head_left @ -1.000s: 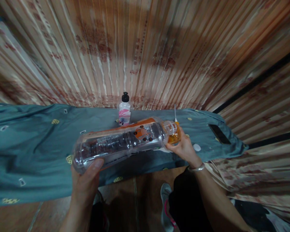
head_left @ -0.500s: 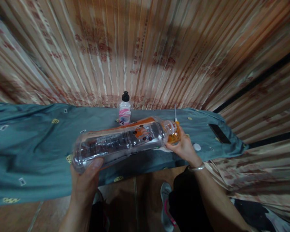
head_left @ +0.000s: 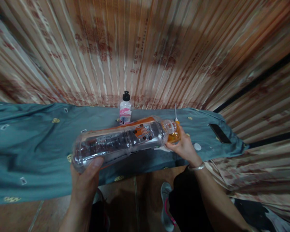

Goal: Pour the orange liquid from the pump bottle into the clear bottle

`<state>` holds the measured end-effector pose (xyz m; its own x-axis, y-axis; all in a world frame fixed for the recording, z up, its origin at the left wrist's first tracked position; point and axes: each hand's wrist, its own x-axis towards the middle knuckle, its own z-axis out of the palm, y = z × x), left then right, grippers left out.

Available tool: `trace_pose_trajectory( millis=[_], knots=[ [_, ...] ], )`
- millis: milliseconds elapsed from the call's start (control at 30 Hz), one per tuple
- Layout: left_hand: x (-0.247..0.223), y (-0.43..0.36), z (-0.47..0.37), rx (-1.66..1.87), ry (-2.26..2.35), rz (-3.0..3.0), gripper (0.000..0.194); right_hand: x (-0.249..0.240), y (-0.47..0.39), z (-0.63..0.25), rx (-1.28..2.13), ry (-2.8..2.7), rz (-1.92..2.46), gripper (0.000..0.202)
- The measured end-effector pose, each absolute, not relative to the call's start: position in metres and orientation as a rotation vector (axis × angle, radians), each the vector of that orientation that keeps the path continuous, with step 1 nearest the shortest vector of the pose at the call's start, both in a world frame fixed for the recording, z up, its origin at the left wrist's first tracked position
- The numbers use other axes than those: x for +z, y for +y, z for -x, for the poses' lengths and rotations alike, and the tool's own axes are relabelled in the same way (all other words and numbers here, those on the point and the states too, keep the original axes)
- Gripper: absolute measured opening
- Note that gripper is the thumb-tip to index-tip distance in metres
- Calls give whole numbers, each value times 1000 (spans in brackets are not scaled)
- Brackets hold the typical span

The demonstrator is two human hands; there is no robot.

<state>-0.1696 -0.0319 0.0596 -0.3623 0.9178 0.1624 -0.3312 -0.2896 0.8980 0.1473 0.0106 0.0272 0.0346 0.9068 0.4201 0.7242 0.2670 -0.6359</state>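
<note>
A large clear bottle (head_left: pixel 116 141) with an orange label lies tilted across the view, its neck to the right. My left hand (head_left: pixel 87 174) grips it near its base, the thumb on top. At the bottle's mouth, my right hand (head_left: pixel 182 145) holds a small container of orange liquid (head_left: pixel 174 135). The neck overlaps that container, so whether they touch is hard to tell. Behind the big bottle stands a small clear bottle (head_left: pixel 125 109) with a black cap and pink label.
A teal patterned cloth (head_left: pixel 45 141) covers the table. On it, a thin white tube (head_left: pixel 176 112) stands behind the orange container, a white cap (head_left: pixel 197 147) lies right of my right hand, and a dark phone (head_left: pixel 219 133) lies farther right. Curtains (head_left: pixel 135 48) hang behind.
</note>
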Motion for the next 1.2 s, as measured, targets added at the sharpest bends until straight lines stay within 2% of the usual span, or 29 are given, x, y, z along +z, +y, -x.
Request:
trace_pose_trajectory(
  millis=[533, 767, 967, 1200],
  knots=[
    [54, -34, 177, 1761, 1020, -868, 54, 24, 12, -147, 316, -1714, 1507, 84],
    [54, -33, 176, 1779, 1009, -868, 57, 19, 13, -150, 341, -1720, 1512, 88],
    [53, -35, 177, 1763, 1004, -874, 49, 20, 13, -150, 325, -1715, 1507, 86],
    [57, -34, 173, 1774, 1012, -865, 58, 23, 12, -147, 293, -1730, 1512, 86]
  ],
)
